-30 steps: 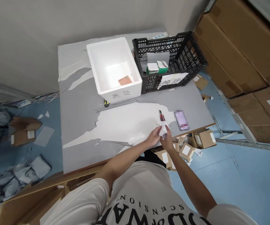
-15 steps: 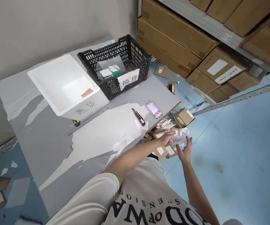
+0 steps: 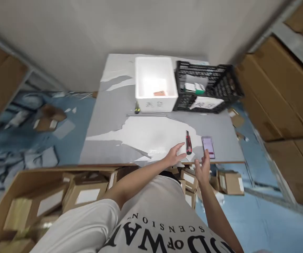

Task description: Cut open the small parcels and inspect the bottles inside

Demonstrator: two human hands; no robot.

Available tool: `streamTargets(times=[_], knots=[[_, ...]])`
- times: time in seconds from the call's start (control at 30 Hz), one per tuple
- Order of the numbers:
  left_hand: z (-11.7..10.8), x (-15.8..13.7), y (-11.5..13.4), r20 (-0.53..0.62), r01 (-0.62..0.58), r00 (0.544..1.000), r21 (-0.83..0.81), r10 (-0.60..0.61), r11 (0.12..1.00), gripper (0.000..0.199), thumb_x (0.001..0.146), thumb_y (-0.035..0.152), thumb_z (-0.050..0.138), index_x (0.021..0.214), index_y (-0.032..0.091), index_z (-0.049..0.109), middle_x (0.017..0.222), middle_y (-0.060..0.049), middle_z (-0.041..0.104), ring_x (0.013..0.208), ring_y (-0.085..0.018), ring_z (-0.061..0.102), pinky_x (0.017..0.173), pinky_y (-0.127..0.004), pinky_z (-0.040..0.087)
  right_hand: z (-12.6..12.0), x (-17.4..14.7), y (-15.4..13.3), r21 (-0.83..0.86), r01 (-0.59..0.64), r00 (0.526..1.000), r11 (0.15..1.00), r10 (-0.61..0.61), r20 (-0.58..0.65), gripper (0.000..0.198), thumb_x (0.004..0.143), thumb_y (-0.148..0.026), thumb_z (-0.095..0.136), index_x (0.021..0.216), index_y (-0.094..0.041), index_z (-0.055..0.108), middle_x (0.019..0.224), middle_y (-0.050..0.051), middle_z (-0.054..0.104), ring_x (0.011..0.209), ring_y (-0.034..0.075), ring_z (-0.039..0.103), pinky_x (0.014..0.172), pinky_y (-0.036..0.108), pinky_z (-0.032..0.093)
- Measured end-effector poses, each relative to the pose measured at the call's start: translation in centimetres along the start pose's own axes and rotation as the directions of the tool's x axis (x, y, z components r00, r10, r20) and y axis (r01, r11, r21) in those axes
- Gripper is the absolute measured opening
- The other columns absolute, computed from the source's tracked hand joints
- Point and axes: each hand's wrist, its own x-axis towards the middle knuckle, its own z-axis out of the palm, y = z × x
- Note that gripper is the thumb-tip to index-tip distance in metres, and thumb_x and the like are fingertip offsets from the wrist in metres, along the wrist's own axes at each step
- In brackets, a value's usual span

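My left hand [image 3: 176, 155] is open at the front edge of the table [image 3: 109, 123], fingers stretched toward a red and black box cutter [image 3: 188, 142] but apart from it. My right hand [image 3: 203, 169] is also open, fingers up and nothing held. It hovers by the table edge, just in front of a phone [image 3: 208, 147] with a lit, pale purple screen. The box cutter and phone both lie on the tabletop.
Behind them stand a white bin [image 3: 155, 103] holding an orange-brown card [image 3: 159, 93] and a black plastic crate [image 3: 183, 102] with small boxes inside. A large carton [image 3: 22, 179] full of parcels sits front left. Shelved cartons [image 3: 275, 91] line the right.
My view has swung left to face the table. My hands have moved from above the floor parcels to the table edge. The translucent, crumpled plastic-like piece between them is gone.
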Motion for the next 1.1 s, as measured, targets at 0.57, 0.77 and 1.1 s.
streamTargets(times=[0.57, 0.77, 1.1], knots=[[-15.3, -26.6, -1.2, -0.958, 0.024, 0.076, 0.279, 0.277, 0.960, 0.075, 0.078, 0.061, 0.060, 0.138, 0.020, 0.043, 0.148, -0.014, 0.039, 0.140, -0.030, 0.032, 0.117, -0.047, 0.024, 26.7, 3.7, -15.1, 0.506, 0.318, 0.475, 0.802, -0.597, 0.647, 0.065, 0.091, -0.051, 0.044, 0.146, -0.019, 0.030, 0.151, 0.015, 0.034, 0.140, 0.028, 0.033, 0.112, 0.053, 0.030], [-15.5, -33.6, -3.9, -0.972, 0.001, -0.132, 0.198, 0.196, 0.980, 0.074, 0.080, 0.059, 0.060, 0.141, 0.022, 0.040, 0.150, -0.014, 0.036, 0.142, -0.031, 0.027, 0.117, -0.049, 0.023, 30.2, -4.8, -19.4, 0.594, 0.415, 0.187, 0.689, -0.703, 0.686, 0.064, 0.092, -0.049, 0.044, 0.147, -0.020, 0.029, 0.151, 0.014, 0.034, 0.140, 0.027, 0.032, 0.113, 0.053, 0.029], [-14.4, -50.4, -12.8, -0.816, -0.006, -0.575, 0.082, 0.064, 0.997, 0.078, 0.079, 0.059, 0.062, 0.143, 0.020, 0.037, 0.153, -0.013, 0.031, 0.144, -0.028, 0.025, 0.119, -0.043, 0.018, 38.5, -24.0, -22.3, 0.671, 0.361, -0.277, 0.648, -0.612, 0.740, 0.064, 0.092, -0.053, 0.040, 0.146, -0.020, 0.030, 0.151, 0.012, 0.035, 0.140, 0.026, 0.032, 0.116, 0.051, 0.026]])
